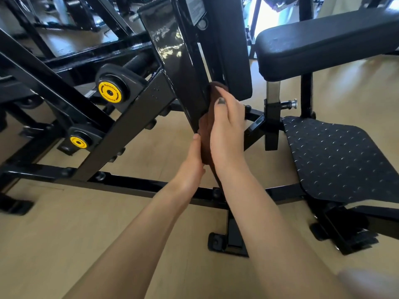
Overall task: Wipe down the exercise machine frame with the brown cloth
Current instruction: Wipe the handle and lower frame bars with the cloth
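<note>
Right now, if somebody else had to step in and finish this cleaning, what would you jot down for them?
Right hand: pressing the brown cloth against the glossy black upright beam of the exercise machine frame.
Left hand: pinching the cloth's lower end from the other side of the beam.
Done: cannot tell which parts are already wiped; the beam above the cloth looks shiny.
Left: the sloping bar with yellow end caps, the floor rails and the studded footplate supports.

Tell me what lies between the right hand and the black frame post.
The brown cloth: in the head view the right hand presses it flat against the glossy black frame post, nothing else between.
</note>
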### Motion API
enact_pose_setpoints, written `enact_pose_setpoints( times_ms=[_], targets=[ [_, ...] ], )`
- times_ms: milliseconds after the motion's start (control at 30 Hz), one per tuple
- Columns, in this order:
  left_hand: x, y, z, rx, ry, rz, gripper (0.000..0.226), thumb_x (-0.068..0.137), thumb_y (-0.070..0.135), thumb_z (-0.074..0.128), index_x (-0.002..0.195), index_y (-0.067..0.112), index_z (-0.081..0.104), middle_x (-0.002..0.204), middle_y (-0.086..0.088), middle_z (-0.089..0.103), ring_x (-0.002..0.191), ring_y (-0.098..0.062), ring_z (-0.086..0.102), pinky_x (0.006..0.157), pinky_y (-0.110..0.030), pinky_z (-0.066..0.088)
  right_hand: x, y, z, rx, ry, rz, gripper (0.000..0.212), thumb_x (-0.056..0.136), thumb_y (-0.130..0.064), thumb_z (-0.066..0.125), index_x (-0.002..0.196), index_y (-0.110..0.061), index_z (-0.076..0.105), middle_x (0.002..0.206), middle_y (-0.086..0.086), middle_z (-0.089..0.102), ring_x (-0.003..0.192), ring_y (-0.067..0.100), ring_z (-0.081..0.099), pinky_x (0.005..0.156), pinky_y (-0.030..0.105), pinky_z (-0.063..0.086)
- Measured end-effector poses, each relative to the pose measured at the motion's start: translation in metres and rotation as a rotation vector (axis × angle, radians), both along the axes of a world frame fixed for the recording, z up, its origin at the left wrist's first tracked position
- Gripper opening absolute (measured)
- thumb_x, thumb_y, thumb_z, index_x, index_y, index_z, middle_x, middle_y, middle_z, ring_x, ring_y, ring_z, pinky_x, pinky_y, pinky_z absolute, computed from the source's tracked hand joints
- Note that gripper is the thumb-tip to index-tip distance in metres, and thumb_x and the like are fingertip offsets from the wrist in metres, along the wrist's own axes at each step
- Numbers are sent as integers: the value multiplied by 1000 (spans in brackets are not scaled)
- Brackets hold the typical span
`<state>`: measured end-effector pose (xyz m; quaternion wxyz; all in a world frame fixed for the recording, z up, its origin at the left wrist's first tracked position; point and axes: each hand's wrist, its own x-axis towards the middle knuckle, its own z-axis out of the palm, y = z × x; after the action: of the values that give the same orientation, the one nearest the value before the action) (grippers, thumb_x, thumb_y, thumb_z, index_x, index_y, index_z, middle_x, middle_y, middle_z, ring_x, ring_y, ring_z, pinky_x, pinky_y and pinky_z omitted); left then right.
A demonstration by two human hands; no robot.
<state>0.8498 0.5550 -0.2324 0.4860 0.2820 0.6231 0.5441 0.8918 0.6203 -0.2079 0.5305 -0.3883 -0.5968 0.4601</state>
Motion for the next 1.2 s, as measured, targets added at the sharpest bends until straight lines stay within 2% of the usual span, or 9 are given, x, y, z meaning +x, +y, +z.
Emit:
enact_pose_setpoints(
  times_ms=[67,167,267,433,633,733,900,1033,1200],
  targets=[
    [1,-2,0,-6,-2,-15,61,109,56,18,157,24,39,153,-2,51,144,-20,44,123,-45,33,6,1,-25,47,-54,-48,47,100,-45,32,138,-31,56,142,-5,47,127,9,48,105,25,43],
    [2,-4,0,-35,17,-37,58,108,59,15,145,31,49,146,4,57,143,-18,45,125,-43,28,19,4,-76,-119,-55,-120,40,99,-47,32,127,-35,58,139,-5,48,128,15,49,109,41,47],
    [3,-3,-2,-50,32,-36,65,105,65,14,158,33,31,161,4,41,152,-18,32,128,-45,16,38,3,-120,-356,1,-147,17,106,-41,38,104,-48,53,126,-4,51,121,20,56,104,50,52],
    [4,0,-2,-97,22,-11,70,102,69,16,162,33,22,166,0,32,154,-21,28,129,-47,14,45,17,-118,-610,34,-101,17,109,-32,42,112,-35,59,128,3,56,118,26,58,105,51,52],
    [2,3,-4,23,-29,27,62,108,58,20,159,26,34,159,-3,44,149,-23,38,125,-49,26,8,0,-2,-217,120,63,24,106,-27,45,118,-38,63,130,-9,54,122,12,55,111,43,45],
    [-1,13,3,70,-118,146,49,112,39,33,152,14,43,155,-12,48,143,-29,46,121,-52,32,-9,-3,47,-3,149,119,33,105,-22,45,132,-23,64,129,-7,53,123,15,54,110,42,45],
    [-7,-2,-7,66,-8,7,58,110,56,19,158,28,35,154,-2,51,144,-19,45,123,-49,30,-3,4,11,154,-3,50,43,107,-36,33,144,-28,53,141,-7,47,129,8,47,110,33,43],
    [-10,-4,-9,-3,3,-51,67,104,67,7,154,37,40,153,3,52,149,-16,37,126,-36,20,20,10,-56,-205,-48,-28,39,106,-48,31,136,-36,53,136,-9,50,124,9,51,111,44,46],
    [-3,10,10,-56,-33,84,55,106,61,20,147,36,48,159,3,44,150,-17,34,128,-42,15,29,5,-64,-449,42,-32,31,111,-35,36,134,-30,56,126,-4,59,116,15,58,111,50,47]
  ],
)
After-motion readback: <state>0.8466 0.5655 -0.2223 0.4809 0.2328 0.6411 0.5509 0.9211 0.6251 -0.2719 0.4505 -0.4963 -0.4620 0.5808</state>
